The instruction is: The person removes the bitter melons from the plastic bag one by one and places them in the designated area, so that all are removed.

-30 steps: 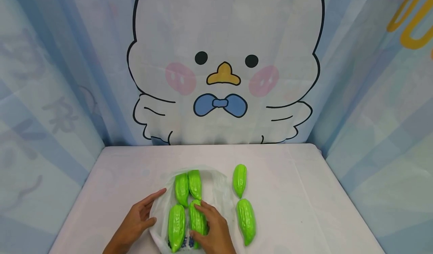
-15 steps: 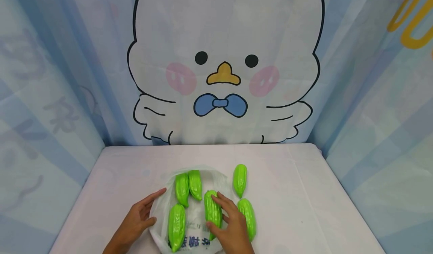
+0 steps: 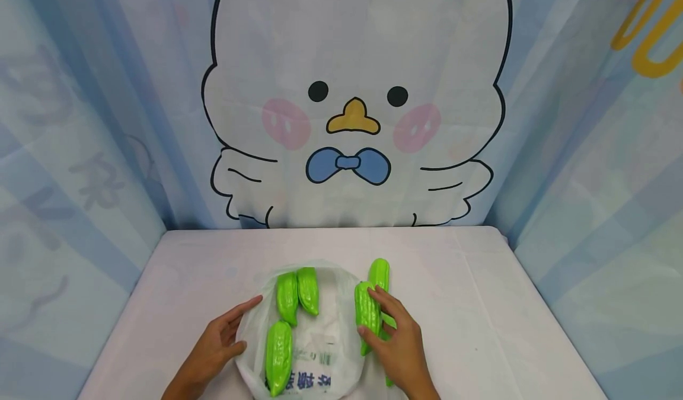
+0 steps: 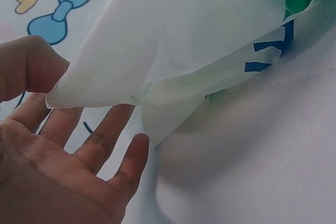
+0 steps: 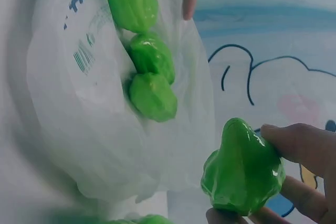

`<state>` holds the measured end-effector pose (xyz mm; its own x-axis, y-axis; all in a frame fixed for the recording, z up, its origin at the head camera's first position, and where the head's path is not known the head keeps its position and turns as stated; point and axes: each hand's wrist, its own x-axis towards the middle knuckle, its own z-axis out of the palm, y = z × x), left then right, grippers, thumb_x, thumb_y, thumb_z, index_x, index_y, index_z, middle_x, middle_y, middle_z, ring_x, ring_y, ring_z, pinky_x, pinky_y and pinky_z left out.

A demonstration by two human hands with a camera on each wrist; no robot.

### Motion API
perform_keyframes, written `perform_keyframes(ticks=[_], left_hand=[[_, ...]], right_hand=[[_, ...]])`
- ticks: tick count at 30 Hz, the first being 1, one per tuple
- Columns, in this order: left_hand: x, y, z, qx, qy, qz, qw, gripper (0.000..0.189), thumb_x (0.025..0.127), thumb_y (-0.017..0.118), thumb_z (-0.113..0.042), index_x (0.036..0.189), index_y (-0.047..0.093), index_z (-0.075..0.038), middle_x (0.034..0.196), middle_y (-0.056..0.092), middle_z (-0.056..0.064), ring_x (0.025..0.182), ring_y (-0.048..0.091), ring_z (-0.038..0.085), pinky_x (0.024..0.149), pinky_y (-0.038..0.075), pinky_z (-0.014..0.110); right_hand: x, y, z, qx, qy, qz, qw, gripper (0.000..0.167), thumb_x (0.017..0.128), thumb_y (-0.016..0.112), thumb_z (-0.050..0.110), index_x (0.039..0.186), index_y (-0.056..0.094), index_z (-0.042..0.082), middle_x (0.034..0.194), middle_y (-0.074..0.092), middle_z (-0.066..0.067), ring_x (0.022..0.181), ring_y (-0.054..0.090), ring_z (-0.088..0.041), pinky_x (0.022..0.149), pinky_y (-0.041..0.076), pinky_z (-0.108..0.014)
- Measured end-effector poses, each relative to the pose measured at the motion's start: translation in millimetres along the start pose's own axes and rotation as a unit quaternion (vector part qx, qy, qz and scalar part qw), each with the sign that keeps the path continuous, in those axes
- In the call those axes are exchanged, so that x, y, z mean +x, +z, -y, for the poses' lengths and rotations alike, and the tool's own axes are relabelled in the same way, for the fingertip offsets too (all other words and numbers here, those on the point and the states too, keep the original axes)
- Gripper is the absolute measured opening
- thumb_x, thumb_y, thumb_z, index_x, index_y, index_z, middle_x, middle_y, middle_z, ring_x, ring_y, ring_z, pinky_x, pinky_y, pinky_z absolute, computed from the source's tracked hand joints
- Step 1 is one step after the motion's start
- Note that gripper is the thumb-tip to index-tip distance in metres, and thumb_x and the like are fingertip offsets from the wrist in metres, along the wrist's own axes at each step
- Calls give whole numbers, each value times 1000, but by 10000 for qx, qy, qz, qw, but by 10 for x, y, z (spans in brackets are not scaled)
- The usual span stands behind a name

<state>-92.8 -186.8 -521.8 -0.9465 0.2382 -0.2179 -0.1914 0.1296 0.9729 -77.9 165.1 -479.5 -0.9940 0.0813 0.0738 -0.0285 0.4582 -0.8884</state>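
Observation:
My right hand (image 3: 399, 344) grips a glossy green bitter melon (image 3: 367, 314) over the right rim of a white plastic bag (image 3: 349, 358). In the right wrist view, thumb and fingers close round this bitter melon (image 5: 242, 169), its tapered end toward the camera. My left hand (image 3: 210, 349) stays at the bag's left edge; the left wrist view shows the bag film (image 4: 115, 61) between thumb and fingers. Three bitter melons lie in the bag: one in front (image 3: 279, 358) and a pair behind, left (image 3: 286, 299) and right (image 3: 308, 290).
Right of the bag, another bitter melon (image 3: 380, 269) lies on the white-covered table (image 3: 480, 329), and one more is mostly hidden behind my right hand. A curtain (image 3: 352, 44) with a cartoon bird hangs at the back, and printed curtains flank both sides.
My right hand has lifted a bitter melon from the bag's front right and carried it right and away from me to the bag's right rim. The left hand has kept its place.

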Motion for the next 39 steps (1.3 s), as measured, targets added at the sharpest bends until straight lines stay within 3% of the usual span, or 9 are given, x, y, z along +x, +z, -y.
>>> perform_keyframes(ticks=[14,23,34,39], left_hand=[[-12,-17,30,-40,189,160,9997,85,85,66,4,164,42,-16,174,32,6,158,32,26,107,43,8],[-12,-14,23,-103,153,134,9997,86,83,66,5,164,42,-16,175,31,8,161,28,33,106,43,7],[-15,-13,15,-44,173,138,9997,83,87,69,1,164,42,-17,174,32,7,155,38,17,107,44,9],[-19,-22,30,-73,351,246,9991,77,93,69,-4,164,40,-15,175,30,10,143,46,-7,107,45,9]], right_hand=[[334,-398,-72,-73,-179,-215,9996,75,86,85,4,153,58,24,166,46,-5,139,61,-33,106,58,-44],[525,-572,-157,-160,-127,-249,9995,74,87,83,1,154,57,19,168,44,-10,141,60,-36,107,56,-43],[731,-641,-324,-352,225,-178,9990,73,89,82,4,156,55,20,170,41,-10,144,56,-39,109,55,-45],[804,-646,-416,-455,372,-166,9981,73,90,81,5,156,54,18,170,40,-14,145,54,-43,110,55,-49]])
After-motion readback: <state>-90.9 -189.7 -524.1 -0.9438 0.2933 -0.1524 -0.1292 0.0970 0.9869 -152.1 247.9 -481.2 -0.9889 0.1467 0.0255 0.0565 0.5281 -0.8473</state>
